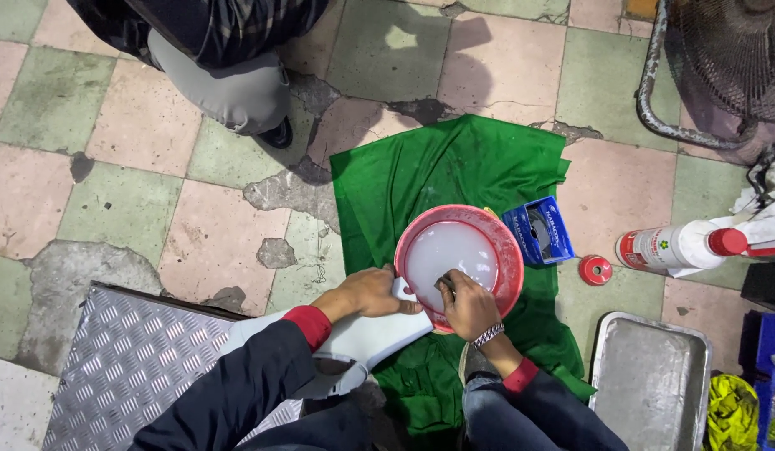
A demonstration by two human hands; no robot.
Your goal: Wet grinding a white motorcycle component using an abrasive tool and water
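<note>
From the head camera I see my left hand (367,292) closed on the upper edge of a white curved panel (354,338) whose long axis runs from lower left toward the frame's centre, its tip touching the rim of the red basin (509,250) of milky water. My right hand (468,307) is nearer the basin, fingers curled over something small and dark at the waterline; what it is I cannot tell. Around lie the green cloth (454,163), a blue box (538,231), a red cap (595,270), a spray bottle (676,246), a metal tray (650,380); another person's leg (229,88) stands upper left.
</note>
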